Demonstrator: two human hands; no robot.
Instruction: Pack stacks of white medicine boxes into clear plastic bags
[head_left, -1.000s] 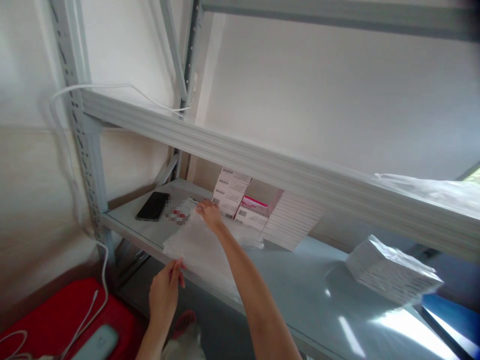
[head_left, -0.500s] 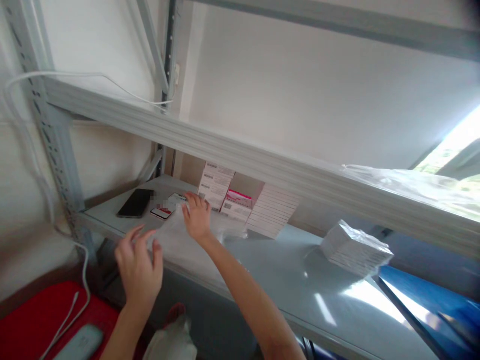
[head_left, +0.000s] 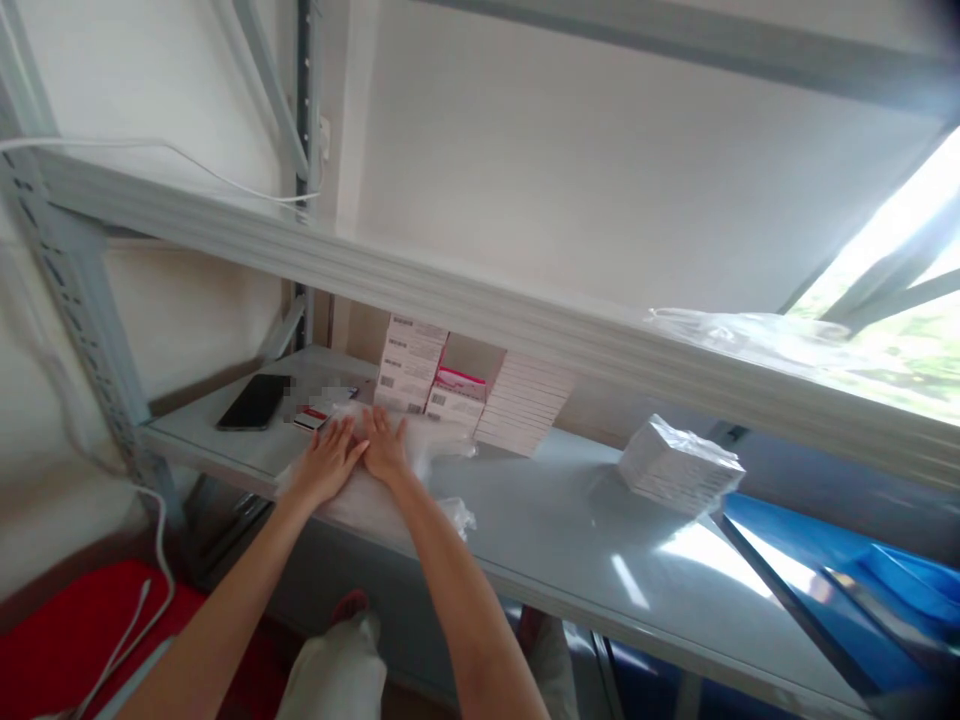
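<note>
My left hand (head_left: 327, 462) lies flat on a sheet of clear plastic (head_left: 367, 500) spread over the grey metal shelf. Beside it my right hand (head_left: 385, 446) presses on the same plastic, fingers stretched out. The two hands nearly touch at the thumbs. Just beyond the fingertips a phone with a lit screen (head_left: 310, 417) is partly covered by the plastic. A black phone (head_left: 255, 402) rests farther left. Behind the hands stand white boxes with barcode labels (head_left: 411, 365), a pink-and-white box (head_left: 457, 392) and a stack of thin white boxes (head_left: 523, 405).
A plastic-wrapped stack of white boxes (head_left: 679, 465) sits to the right on the shelf (head_left: 547, 530). A shelf beam (head_left: 465, 310) crosses above the hands, with clear plastic (head_left: 750, 330) on the upper level. A blue tray (head_left: 907, 580) is at the far right, a red stool (head_left: 82, 630) below left.
Both hands came down flat onto the plastic sheet, the left moving forward and right. The plastic now covers part of the lit phone. The view has shifted slightly.
</note>
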